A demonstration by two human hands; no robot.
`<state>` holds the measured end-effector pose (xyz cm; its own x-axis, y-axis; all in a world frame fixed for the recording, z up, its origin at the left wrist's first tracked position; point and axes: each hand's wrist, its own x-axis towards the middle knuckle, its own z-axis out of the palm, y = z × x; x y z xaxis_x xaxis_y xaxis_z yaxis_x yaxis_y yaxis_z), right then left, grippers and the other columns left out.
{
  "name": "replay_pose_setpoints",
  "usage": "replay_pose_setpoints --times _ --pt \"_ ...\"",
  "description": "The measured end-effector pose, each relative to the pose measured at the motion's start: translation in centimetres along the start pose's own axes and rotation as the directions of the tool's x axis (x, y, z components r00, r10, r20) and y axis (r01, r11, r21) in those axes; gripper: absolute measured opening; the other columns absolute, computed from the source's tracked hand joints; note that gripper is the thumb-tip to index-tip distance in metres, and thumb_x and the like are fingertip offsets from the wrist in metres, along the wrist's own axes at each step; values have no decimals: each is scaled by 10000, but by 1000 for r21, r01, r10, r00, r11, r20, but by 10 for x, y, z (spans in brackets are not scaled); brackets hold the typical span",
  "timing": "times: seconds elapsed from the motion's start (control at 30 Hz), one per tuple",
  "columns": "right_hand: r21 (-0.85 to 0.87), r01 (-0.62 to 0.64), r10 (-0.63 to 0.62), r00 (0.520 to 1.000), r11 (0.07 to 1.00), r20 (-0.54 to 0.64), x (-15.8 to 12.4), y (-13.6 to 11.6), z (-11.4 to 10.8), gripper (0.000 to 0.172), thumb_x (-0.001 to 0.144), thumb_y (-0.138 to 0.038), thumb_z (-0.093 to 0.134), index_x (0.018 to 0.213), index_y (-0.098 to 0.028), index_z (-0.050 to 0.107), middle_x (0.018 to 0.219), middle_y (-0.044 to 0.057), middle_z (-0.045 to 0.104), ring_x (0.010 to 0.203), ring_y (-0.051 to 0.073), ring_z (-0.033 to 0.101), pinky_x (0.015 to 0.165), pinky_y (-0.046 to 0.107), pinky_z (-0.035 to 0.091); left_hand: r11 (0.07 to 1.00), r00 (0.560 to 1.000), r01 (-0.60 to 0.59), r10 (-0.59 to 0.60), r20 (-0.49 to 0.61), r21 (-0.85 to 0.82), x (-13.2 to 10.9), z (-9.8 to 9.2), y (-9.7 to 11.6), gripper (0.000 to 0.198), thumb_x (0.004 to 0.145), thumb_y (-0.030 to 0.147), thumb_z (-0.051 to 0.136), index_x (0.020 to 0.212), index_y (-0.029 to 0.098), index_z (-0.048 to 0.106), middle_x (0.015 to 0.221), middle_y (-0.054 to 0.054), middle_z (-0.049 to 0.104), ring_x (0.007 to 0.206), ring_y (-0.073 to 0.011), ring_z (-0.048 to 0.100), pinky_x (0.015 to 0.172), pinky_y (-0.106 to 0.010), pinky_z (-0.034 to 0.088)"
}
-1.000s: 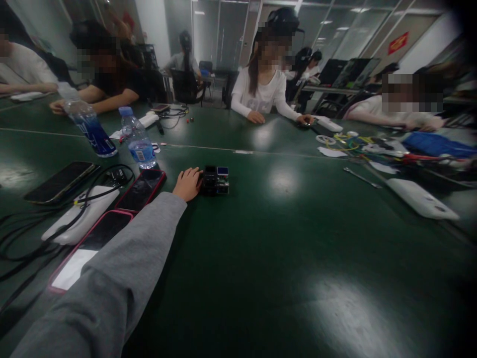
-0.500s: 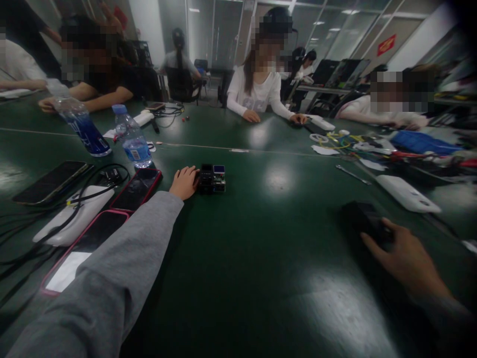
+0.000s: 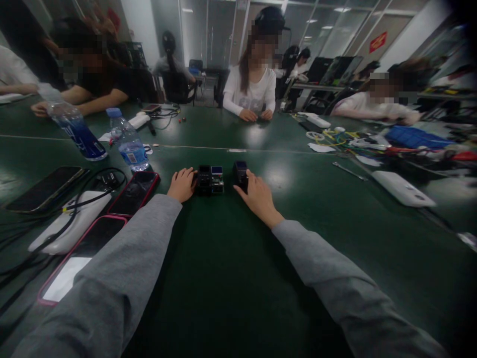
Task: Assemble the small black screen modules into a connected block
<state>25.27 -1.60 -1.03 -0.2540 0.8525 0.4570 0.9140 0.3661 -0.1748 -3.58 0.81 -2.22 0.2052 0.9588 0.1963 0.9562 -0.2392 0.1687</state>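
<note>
My left hand (image 3: 182,184) rests on the table with its fingers curled against the left side of a small black boxy device (image 3: 203,180). Pressed up to that device's right side is a second small device (image 3: 217,179), with a bluish screen on top and what looks like bare circuitry below. My right hand (image 3: 260,198) grips a black block-shaped device (image 3: 240,170), thumb on the near side and fingers over its right side. A narrow gap lies between this block and the pair. Its underside is hidden, so I cannot tell whether it touches the table.
On the left lie phones (image 3: 134,193), a white power bank (image 3: 70,223) with black cables, a water bottle (image 3: 133,154) and a blue-labelled bottle (image 3: 80,132). To the right are a wrench (image 3: 350,171), a white device (image 3: 402,189) and tangled cables (image 3: 343,136). Several people sit around.
My right hand has carried the black block from the right side of the table to just right of the two devices. My left hand stays at its device.
</note>
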Motion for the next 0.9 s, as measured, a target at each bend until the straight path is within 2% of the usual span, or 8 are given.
replay_pose_setpoints --times 0.13,0.23,0.33,0.43,0.5,0.67,0.8,0.9 --pt "16 2 -1 999 1000 -36 -4 1 -6 693 987 -574 391 1479 -89 332 1213 223 568 1124 388 539 916 578 489 1000 1000 4 -4 17 -4 1 -1 0 465 965 262 389 1422 192 444 1547 -107 404 1419 -306 359 1166 -547 291" --pt "59 34 -27 993 998 -117 -14 -16 -21 604 1014 -489 373 1517 -168 281 1369 185 478 1283 360 439 1052 578 405 1000 1000 8 -8 27 -3 1 -2 0 473 968 262 380 1429 171 435 1548 -109 401 1421 -301 353 1174 -533 282" --pt "147 235 -229 972 961 -57 -25 -44 -32 573 1033 -406 349 1554 -236 181 1526 114 351 1423 295 303 1155 531 321 1000 1000 3 -3 13 2 -1 -2 2 472 967 256 381 1425 158 440 1543 -115 410 1416 -299 357 1173 -535 282" --pt "222 408 -432 899 886 72 -32 -63 -33 640 1026 -415 389 1569 -212 119 1610 96 202 1486 267 177 1193 501 278 1000 1000 6 -6 -10 5 -2 -1 3 452 972 254 376 1408 171 458 1537 -112 422 1413 -298 365 1167 -545 284" --pt "250 415 -452 885 875 111 -32 -65 -30 631 1021 -419 415 1556 -189 172 1604 107 222 1477 266 205 1185 492 297 1000 1000 7 -7 -10 4 -2 -1 3 449 975 260 373 1407 170 460 1538 -111 422 1414 -297 366 1168 -540 286" --pt "251 293 -304 953 923 9 -30 -56 -25 330 1023 -372 424 1249 -161 539 1292 137 543 1190 274 528 996 457 481 1000 1000 6 -6 10 11 0 -1 2 467 973 257 371 1420 147 446 1546 -113 406 1416 -309 358 1170 -538 290" --pt "232 250 -234 968 940 -96 -30 -53 -24 430 986 -424 510 1323 -160 476 1299 170 494 1210 311 498 974 488 492 1000 1000 -2 1 19 17 0 -2 2 481 964 253 388 1429 138 432 1547 -117 402 1414 -317 356 1163 -553 295" --pt "209 291 -299 954 934 5 -30 -53 -22 534 965 -464 550 1416 -222 399 1416 163 412 1272 332 462 977 510 499 1000 1000 4 -4 14 20 0 -2 2 477 968 253 382 1427 137 436 1543 -112 407 1414 -315 355 1166 -545 293"
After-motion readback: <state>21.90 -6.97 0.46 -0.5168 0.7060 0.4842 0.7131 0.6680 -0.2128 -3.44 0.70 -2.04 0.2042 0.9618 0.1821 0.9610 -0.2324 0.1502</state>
